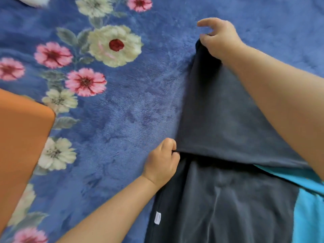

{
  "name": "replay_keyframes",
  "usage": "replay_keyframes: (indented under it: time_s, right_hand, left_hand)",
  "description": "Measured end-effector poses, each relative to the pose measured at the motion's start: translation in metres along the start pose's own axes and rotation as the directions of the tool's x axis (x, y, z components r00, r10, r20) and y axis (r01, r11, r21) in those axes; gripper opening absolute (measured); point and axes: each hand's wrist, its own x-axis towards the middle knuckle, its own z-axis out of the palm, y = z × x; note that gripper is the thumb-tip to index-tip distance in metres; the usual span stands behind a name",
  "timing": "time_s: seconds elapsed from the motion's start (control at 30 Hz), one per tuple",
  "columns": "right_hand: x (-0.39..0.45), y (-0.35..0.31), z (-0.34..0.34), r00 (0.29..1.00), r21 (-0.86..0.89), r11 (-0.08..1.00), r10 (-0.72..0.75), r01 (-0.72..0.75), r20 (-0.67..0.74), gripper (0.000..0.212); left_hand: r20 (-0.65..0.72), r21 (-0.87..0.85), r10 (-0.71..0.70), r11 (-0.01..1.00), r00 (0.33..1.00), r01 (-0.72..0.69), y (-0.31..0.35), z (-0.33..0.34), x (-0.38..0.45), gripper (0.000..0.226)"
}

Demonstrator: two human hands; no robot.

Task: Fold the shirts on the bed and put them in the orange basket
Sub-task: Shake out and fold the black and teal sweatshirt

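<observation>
Our left hand (162, 159) pinches the near corner of the dark shirt (219, 120), our right hand (218, 38) the far corner, on the bed (140, 111). The orange basket (21, 146) sits left. Uneven tension could skew the fold.

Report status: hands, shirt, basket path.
Left hand and right hand both pinch dark shirt, mid-fold. Orange basket at left, nothing between.
</observation>
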Motion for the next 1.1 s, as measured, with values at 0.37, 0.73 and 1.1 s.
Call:
replay_keyframes:
  time_s: [0.37,0.73,1.1]
  right_hand:
    - [-0.019,0.004,0.022,0.997,-0.005,1.0,-0.025,0.026,0.07,0.044]
    - [-0.152,0.159,-0.049,0.935,-0.363,0.863,0.302,-0.351,-0.186,0.063]
    - [-0.212,0.239,-0.097,0.783,-0.197,0.758,0.602,-0.621,-0.154,0.019]
  left_hand:
    - [0.084,0.012,-0.244,0.97,0.966,0.244,0.002,-0.011,0.002,0.04]
    - [-0.086,0.265,-0.419,0.865,0.904,0.426,0.012,-0.023,0.022,0.023]
    - [0.063,0.656,0.126,0.743,0.99,-0.136,0.016,-0.008,0.005,0.05]
